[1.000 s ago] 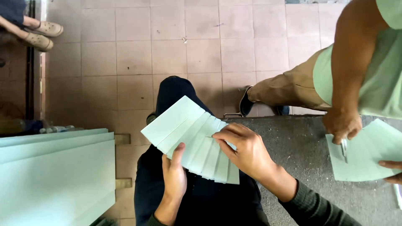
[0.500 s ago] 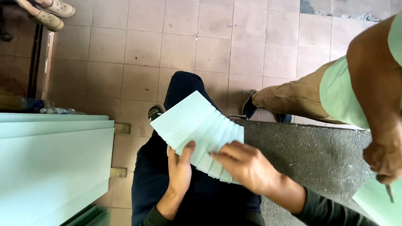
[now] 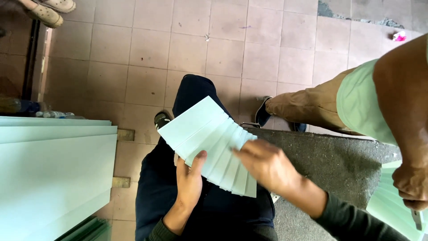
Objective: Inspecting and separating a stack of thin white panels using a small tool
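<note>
Both hands, left hand [image 3: 189, 183] and right hand [image 3: 267, 165], clamped on fanned pale-green sheets [image 3: 209, 143].

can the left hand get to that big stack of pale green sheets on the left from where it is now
Probably not freely: the left hand is gripping the fanned paper sheets. The big stack lies beside it with nothing between.

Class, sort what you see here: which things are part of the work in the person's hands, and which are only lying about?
In hand:
- fan of pale green sheets
- left hand holding it from beneath
- right hand on its right edge

Lying about:
- stack of large pale green sheets
- wooden blocks
- pink scrap on the tiled floor
</note>
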